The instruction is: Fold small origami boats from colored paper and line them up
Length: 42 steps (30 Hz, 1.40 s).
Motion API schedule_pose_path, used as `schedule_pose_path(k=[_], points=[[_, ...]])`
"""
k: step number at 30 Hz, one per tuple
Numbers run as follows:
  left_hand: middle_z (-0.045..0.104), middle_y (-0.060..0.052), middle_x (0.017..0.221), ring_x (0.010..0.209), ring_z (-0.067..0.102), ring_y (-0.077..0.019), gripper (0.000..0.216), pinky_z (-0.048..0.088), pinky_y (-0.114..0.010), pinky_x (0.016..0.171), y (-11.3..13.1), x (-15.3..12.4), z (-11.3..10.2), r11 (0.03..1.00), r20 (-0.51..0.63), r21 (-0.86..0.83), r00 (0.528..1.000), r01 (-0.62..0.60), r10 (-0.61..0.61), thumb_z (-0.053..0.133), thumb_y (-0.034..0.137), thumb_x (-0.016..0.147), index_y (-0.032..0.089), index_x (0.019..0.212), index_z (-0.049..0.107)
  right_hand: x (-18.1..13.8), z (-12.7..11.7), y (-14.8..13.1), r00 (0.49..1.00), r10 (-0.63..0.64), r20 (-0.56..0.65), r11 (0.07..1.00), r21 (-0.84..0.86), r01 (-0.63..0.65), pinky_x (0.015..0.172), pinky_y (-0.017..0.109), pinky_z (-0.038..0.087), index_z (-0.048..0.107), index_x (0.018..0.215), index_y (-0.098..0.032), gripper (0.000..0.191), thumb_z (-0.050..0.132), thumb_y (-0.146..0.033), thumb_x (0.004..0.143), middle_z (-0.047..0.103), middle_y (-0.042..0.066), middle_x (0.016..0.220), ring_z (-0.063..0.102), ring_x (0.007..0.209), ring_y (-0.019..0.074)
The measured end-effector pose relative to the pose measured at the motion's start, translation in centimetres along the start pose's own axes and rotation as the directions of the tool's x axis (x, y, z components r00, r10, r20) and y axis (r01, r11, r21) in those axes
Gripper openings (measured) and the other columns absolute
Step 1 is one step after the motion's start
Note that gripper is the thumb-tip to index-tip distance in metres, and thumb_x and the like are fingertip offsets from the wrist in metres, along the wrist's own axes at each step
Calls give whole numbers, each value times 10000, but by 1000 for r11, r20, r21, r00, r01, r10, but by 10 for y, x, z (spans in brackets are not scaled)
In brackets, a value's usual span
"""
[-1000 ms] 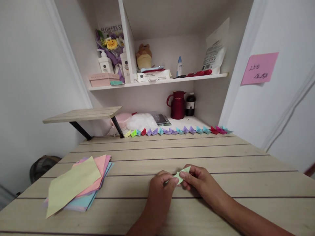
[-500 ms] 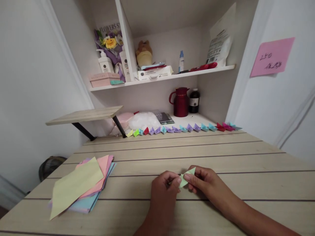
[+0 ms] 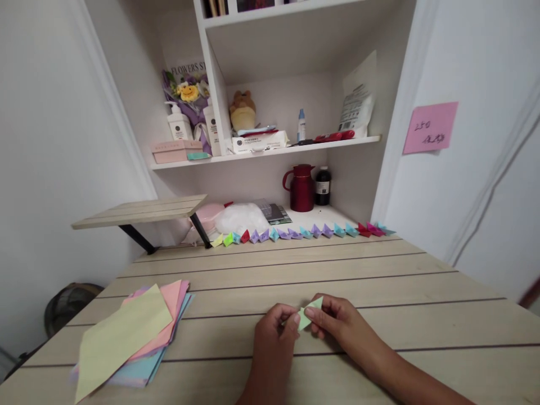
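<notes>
A small folded piece of light green paper (image 3: 309,311) is pinched between both my hands just above the wooden table (image 3: 379,281). My left hand (image 3: 274,337) grips its left end with closed fingertips. My right hand (image 3: 337,326) holds the right end, fingers curled around it. Along the table's far edge stands a row of several small folded paper shapes (image 3: 304,232) in yellow, green, red, purple, blue and pink.
A stack of coloured paper sheets (image 3: 130,337), yellow on top, lies at the front left. A raised wooden shelf board (image 3: 139,211) juts out at the left. Behind stand a red jug (image 3: 302,188), a dark bottle (image 3: 323,185) and cluttered shelves. A pink note (image 3: 429,128) sticks to the right wall.
The hands keep working the green paper in nearly the same spot. The view has shifted and tilted up a little, showing more of the upper shelf.
</notes>
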<state>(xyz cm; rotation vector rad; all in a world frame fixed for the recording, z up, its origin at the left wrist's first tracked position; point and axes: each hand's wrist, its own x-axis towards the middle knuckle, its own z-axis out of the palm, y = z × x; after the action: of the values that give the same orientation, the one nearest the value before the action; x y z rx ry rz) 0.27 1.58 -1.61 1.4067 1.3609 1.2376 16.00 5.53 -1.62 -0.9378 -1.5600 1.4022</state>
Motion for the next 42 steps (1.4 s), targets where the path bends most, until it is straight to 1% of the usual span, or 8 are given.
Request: schedule_pose_path(k=[7, 14, 19, 24, 26, 31, 37, 42], points=[[642, -40, 764, 758, 575, -190, 215, 428, -283, 717, 3, -2, -2, 992, -73, 85, 993, -90, 97, 568, 357, 798, 174, 751, 670, -3, -1, -3, 1000, -10, 22, 998, -68, 11, 556, 254, 382, 623, 685, -149, 358, 677, -490, 781, 606, -3, 584, 524, 549, 119], [628, -24, 705, 698, 555, -173, 116, 423, -279, 690, 5, 0, -4, 993, -78, 62, 992, -97, 102, 643, 277, 706, 177, 670, 689, -3, -1, -2, 999, -14, 51, 997, -79, 18, 561, 253, 386, 614, 679, -154, 372, 679, -507, 775, 599, -2, 599, 520, 559, 123], [584, 7, 627, 631, 514, -141, 153, 395, -256, 636, -1, 2, -4, 997, -63, -77, 998, -14, 10, 664, 314, 685, 171, 637, 686, -7, -2, -10, 996, -61, 62, 995, -71, 66, 659, 288, 417, 641, 662, -150, 551, 407, -573, 927, 612, 28, 607, 563, 619, 156], [586, 12, 584, 572, 496, -121, 254, 371, -240, 587, -4, 4, -5, 969, -39, -239, 997, 60, -71, 716, 393, 644, 142, 677, 693, -10, -3, -16, 994, -86, 69, 996, -26, 88, 728, 324, 434, 666, 716, -147, 631, 299, -608, 943, 656, 62, 686, 591, 678, 189], [604, 5, 593, 570, 500, -118, 292, 372, -238, 589, -1, 4, -6, 958, -50, -279, 995, 66, -83, 729, 420, 635, 135, 690, 697, -10, -3, -17, 991, -99, 93, 995, -8, 100, 728, 319, 436, 656, 749, -152, 594, 330, -613, 933, 654, 61, 732, 579, 686, 183], [597, 4, 582, 561, 485, -111, 281, 361, -229, 577, 1, 3, -5, 958, -46, -280, 996, 57, -73, 725, 407, 644, 131, 675, 685, -6, -4, -14, 981, -93, 170, 993, -54, 103, 663, 271, 416, 643, 826, -161, 409, 604, -568, 816, 588, 10, 724, 512, 677, 153], [591, -1, 618, 611, 498, -131, 215, 374, -238, 590, -4, 3, -3, 993, -12, -114, 1000, 10, -11, 670, 362, 699, 149, 670, 679, -7, -3, -8, 991, -49, 122, 992, -106, 62, 592, 254, 386, 651, 753, -147, 326, 666, -470, 793, 571, -5, 644, 491, 602, 129], [586, -1, 613, 616, 498, -139, 184, 389, -251, 612, -4, 3, -2, 995, -42, -98, 999, -2, -2, 648, 331, 690, 154, 639, 661, -9, -2, -7, 992, -26, 122, 996, -84, 36, 551, 244, 380, 640, 715, -150, 340, 672, -482, 776, 582, -5, 624, 500, 566, 122]])
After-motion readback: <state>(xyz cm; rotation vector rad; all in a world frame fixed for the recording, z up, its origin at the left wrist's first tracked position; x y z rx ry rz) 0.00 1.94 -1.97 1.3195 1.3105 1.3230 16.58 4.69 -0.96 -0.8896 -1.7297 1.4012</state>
